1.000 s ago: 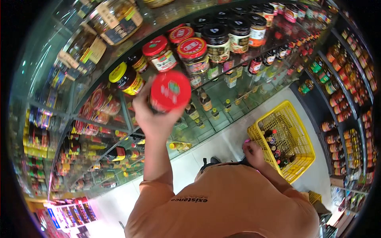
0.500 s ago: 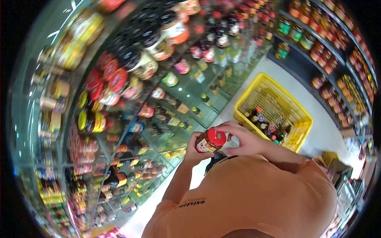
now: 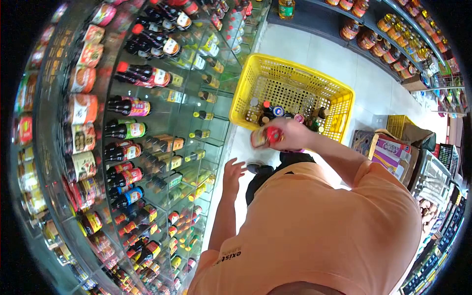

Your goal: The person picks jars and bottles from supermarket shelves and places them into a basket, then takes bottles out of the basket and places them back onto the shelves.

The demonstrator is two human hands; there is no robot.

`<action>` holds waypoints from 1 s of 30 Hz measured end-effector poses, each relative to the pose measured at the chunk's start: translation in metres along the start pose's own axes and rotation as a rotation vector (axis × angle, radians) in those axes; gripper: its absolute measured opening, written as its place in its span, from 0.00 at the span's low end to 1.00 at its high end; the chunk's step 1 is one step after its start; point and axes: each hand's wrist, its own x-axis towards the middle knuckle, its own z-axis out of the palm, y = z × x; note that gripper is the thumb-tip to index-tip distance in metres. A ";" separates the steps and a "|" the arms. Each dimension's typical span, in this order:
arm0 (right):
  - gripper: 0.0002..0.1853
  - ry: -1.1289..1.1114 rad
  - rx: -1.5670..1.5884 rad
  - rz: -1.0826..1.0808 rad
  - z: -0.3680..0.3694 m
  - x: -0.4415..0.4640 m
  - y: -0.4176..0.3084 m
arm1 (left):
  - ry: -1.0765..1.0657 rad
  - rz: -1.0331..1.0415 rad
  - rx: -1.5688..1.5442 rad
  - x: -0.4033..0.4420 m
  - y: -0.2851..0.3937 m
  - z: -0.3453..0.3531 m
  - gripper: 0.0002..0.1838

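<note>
A small jar (image 3: 260,138) with a red lid is tilted on its side in my right hand (image 3: 293,133), whose fingers are around the lid end. Both are slightly blurred, just in front of the near rim of the yellow basket (image 3: 290,69) on the floor. Several bottles with dark, red and white caps lie or stand inside the basket. My left hand (image 3: 234,173) is raised between the shelves and my body, fingers apart, with nothing in it.
Glass shelves (image 3: 196,162) of sauce bottles and jars fill the left side. Another shelf (image 3: 329,29) with jars and oil bottles curves along the upper right. Boxes (image 3: 388,155) and a second yellow basket (image 3: 397,126) stand at the right.
The jar has passed from my left hand to my right hand and moved to the basket's near edge. My left hand has let go. The view has turned right, away from the shelf.
</note>
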 end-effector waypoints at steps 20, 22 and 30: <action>0.34 -0.326 -0.762 0.930 -0.001 0.014 0.362 | 0.272 -0.729 0.493 -0.299 -0.343 -0.060 0.19; 0.32 -0.350 -0.753 0.971 0.009 0.011 0.384 | 0.275 -0.737 0.545 -0.301 -0.322 -0.041 0.20; 0.33 -0.364 -0.807 0.955 0.030 0.010 0.413 | 0.233 -0.762 0.632 -0.279 -0.282 -0.018 0.20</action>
